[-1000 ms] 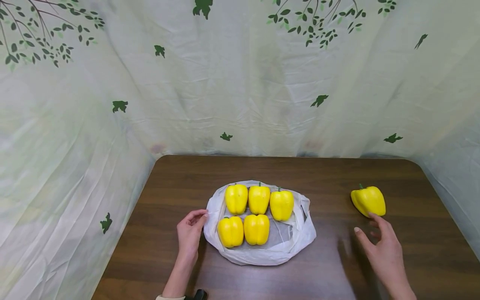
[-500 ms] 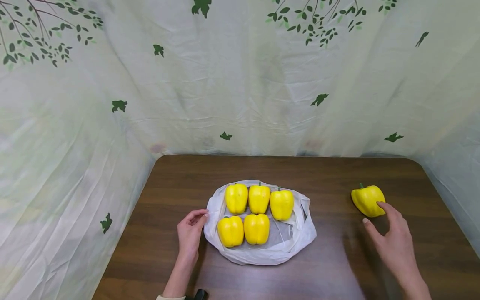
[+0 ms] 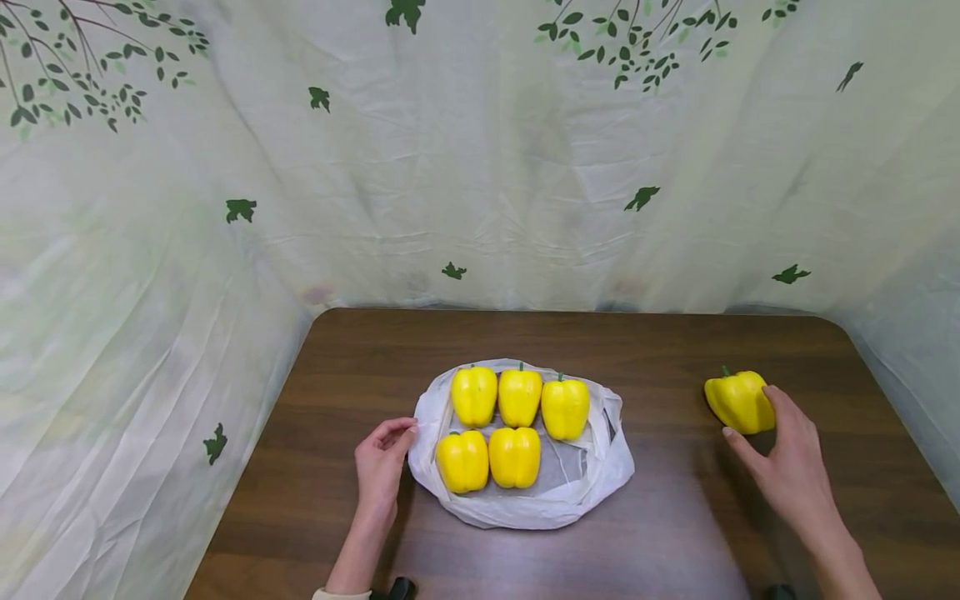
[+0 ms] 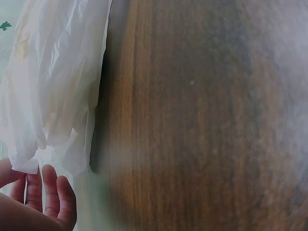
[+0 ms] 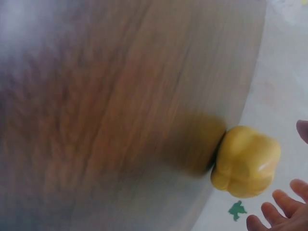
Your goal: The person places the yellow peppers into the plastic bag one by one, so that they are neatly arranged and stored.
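Observation:
My left hand [image 3: 381, 468] pinches the left rim of a white plastic bag [image 3: 551, 510] between thumb and fingers. In the left wrist view, the tip of the bag [image 4: 62, 77] sticks out at the fingertips. Several yellow bell peppers lie in the bag in two rows: three at the back, including the right one [image 3: 566, 410], the others in front, such as the left one [image 3: 462, 462]. A separate yellow bell pepper [image 3: 738, 402] lies on its side on the right of the table. My right hand [image 3: 793, 462] is spread at its near right side, fingers [image 5: 288, 203] apart.
The brown wooden table [image 3: 660, 350] has rounded far corners. Behind it and at the sides hangs a pale cloth [image 3: 510, 183] printed with green leaves. A small black object [image 3: 401, 588] shows near the left wrist, another [image 3: 780, 592] near the right forearm.
My right hand has shifted right and a little forward, from the near side of the lone bell pepper to its right side. My left hand, the bag and the bell peppers hold their places.

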Motion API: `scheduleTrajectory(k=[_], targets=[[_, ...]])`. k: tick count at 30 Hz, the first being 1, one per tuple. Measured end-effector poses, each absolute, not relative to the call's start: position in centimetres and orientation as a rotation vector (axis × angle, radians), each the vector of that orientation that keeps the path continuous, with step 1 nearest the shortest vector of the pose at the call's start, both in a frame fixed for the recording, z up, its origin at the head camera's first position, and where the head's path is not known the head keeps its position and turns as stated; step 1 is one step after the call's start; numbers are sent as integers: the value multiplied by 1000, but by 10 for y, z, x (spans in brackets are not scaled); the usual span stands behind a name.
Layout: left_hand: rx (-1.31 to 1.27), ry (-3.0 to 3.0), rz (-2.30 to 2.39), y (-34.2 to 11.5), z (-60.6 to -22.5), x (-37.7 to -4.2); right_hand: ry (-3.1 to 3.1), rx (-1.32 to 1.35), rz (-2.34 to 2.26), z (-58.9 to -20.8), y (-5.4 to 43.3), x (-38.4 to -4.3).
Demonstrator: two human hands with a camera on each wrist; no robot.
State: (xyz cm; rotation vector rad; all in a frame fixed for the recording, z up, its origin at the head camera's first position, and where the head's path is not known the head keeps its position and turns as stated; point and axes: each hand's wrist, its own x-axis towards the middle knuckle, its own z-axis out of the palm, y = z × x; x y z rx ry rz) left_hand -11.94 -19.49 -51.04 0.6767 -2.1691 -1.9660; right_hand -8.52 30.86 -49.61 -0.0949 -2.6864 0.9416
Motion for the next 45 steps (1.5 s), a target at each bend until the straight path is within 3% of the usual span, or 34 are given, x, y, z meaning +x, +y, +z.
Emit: scheduleTrajectory(k=[10, 26, 45], targets=[[668, -2188, -1947, -194, -510, -120, -2664, -30, 912, -500, 324, -102], [644, -2175, -1951, -196, -510, -121, -2791, -165, 971, -512, 330, -114], [640, -2161, -1974, -197, -508, -119, -2786, -234, 961, -507, 326, -112]])
